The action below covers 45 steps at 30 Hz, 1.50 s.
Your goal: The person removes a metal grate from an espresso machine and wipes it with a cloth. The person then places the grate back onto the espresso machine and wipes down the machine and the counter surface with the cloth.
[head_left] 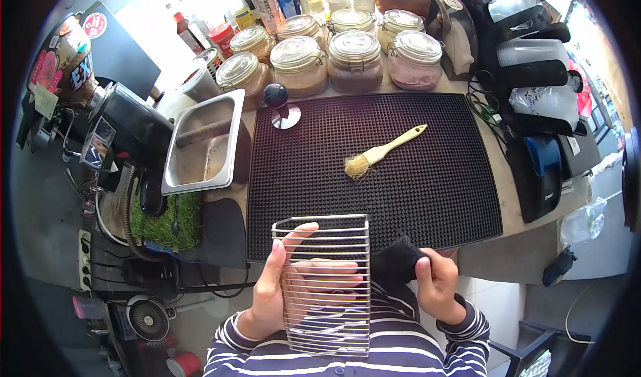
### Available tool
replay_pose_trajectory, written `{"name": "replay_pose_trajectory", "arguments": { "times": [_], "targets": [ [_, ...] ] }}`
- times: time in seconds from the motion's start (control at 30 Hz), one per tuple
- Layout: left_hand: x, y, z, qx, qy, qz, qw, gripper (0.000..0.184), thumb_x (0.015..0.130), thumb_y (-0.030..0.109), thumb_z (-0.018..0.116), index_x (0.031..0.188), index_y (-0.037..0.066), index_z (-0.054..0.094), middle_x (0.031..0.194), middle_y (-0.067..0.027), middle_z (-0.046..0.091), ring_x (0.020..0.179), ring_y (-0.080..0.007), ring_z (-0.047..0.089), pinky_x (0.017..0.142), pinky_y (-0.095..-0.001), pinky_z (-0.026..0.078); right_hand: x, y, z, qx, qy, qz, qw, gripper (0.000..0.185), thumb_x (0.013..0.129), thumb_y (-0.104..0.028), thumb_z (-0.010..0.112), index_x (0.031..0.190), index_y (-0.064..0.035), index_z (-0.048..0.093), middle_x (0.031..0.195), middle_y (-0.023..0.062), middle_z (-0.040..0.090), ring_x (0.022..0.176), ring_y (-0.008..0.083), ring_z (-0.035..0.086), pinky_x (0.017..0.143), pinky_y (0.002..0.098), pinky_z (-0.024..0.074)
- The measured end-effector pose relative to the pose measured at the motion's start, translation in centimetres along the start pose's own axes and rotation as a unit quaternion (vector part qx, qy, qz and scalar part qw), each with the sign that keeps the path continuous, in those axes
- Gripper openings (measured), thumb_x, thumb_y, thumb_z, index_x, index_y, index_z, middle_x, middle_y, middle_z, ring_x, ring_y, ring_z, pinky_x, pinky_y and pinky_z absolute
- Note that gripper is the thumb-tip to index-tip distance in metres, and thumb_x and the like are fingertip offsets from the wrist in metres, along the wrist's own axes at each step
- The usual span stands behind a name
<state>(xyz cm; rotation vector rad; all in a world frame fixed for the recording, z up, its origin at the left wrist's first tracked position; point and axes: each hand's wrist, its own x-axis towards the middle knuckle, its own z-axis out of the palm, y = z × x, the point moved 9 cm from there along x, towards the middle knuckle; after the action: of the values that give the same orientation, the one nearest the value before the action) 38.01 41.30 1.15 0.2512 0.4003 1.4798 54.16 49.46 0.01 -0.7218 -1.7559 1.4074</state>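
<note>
A wire rack with many thin metal bars is held upright in front of my body by my left hand, its fingers behind the bars and thumb at the left edge. My right hand pinches a black cloth, which hangs just right of the rack. A brush with a pale handle and light bristles lies on the black studded mat. Near the mat's top left corner stands a tamper with a round black handle.
Lidded glass jars stand behind the mat. At left are a metal bin, a black machine and a green grass-like patch. Cup holders, cables and a black-and-blue device line the right side.
</note>
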Motion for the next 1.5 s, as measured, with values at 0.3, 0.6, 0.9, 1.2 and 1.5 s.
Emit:
{"name": "replay_pose_trajectory", "arguments": {
  "times": [0.3, 0.6, 0.9, 1.2, 1.5],
  "targets": [
    [0.1, 0.3, 0.6, 0.025, 0.001, 0.035, 0.999, 0.050, 0.096, 0.043, 0.018, 0.134, 0.012, 0.019, 0.115, -0.0359, 0.047, 0.107, -0.0477, 0.049, 0.090, -0.0564, 0.042, -0.3, -4.2, 3.5, 0.307, -0.124, -0.125, 0.935, 0.035, 0.095, -0.019, 0.038, 0.105, 0.0103, 0.054, 0.113, 0.0222, 0.046, 0.108, 0.0245, 0.044, 0.092, 0.0370, 0.0382],
    [-0.4, 3.3, 2.2, 0.408, 0.104, 0.152, 0.894, 0.051, 0.097, 0.033, 0.025, 0.126, -0.009, 0.029, 0.105, -0.0315, 0.055, 0.091, -0.0373, 0.061, 0.082, -0.0449, 0.050, 1.1, -1.4, 6.4, 0.341, -0.160, 0.118, 0.919, 0.019, 0.086, 0.006, 0.049, 0.105, 0.0069, 0.050, 0.100, 0.0102, 0.058, 0.092, 0.0121, 0.058, 0.084, 0.0240, 0.0477],
    [-0.2, 2.7, 2.0, 0.346, 0.025, 0.109, 0.932, 0.048, 0.098, 0.029, 0.025, 0.128, -0.008, 0.028, 0.099, -0.0293, 0.059, 0.086, -0.0363, 0.063, 0.079, -0.0427, 0.051, 1.2, -1.1, 5.9, 0.214, -0.252, 0.060, 0.942, 0.015, 0.084, -0.002, 0.057, 0.097, 0.0036, 0.059, 0.082, 0.0039, 0.061, 0.070, 0.0043, 0.054, 0.058, 0.0175, 0.0450],
    [0.0, 2.2, 1.3, 0.337, 0.020, 0.045, 0.940, 0.053, 0.097, 0.034, 0.021, 0.125, -0.009, 0.030, 0.099, -0.0297, 0.058, 0.088, -0.0368, 0.062, 0.078, -0.0431, 0.052, 1.2, -0.5, 6.9, 0.368, -0.309, 0.146, 0.865, 0.007, 0.082, -0.001, 0.060, 0.085, 0.0042, 0.057, 0.083, 0.0032, 0.057, 0.074, 0.0052, 0.052, 0.062, 0.0177, 0.0433],
    [0.1, 1.8, 0.8, 0.272, 0.031, 0.042, 0.961, 0.060, 0.096, 0.040, 0.026, 0.126, -0.011, 0.031, 0.106, -0.0260, 0.057, 0.093, -0.0318, 0.061, 0.081, -0.0400, 0.051, 1.3, 1.3, 7.3, 0.487, -0.298, 0.091, 0.816, 0.019, 0.080, -0.001, 0.059, 0.096, 0.0102, 0.057, 0.093, 0.0098, 0.060, 0.084, 0.0106, 0.056, 0.074, 0.0228, 0.0459]
  ]
}}
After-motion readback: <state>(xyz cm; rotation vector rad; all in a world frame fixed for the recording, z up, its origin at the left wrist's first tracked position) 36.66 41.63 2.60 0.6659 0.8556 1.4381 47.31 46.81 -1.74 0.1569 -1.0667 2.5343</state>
